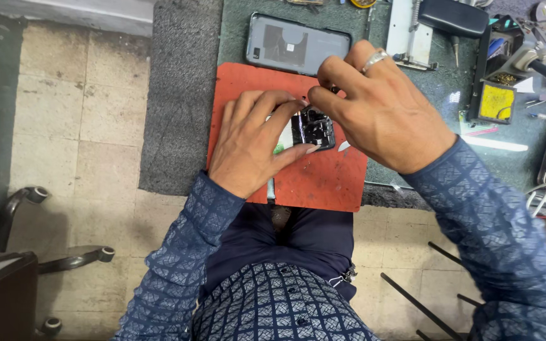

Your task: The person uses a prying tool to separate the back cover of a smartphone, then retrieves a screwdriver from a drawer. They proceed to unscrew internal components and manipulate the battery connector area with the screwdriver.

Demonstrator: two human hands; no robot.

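— Where is our opened phone?

— Under our left hand, fingers clamped along its edges. Our right hand pinches together just above it; the orange mat lies beneath both.

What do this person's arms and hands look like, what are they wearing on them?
Both hands are bare, without gloves. The right hand wears a silver-coloured ring on one finger; the left hand shows none. Both arms are covered to the wrists by long blue sleeves with a woven geometric diamond pattern.
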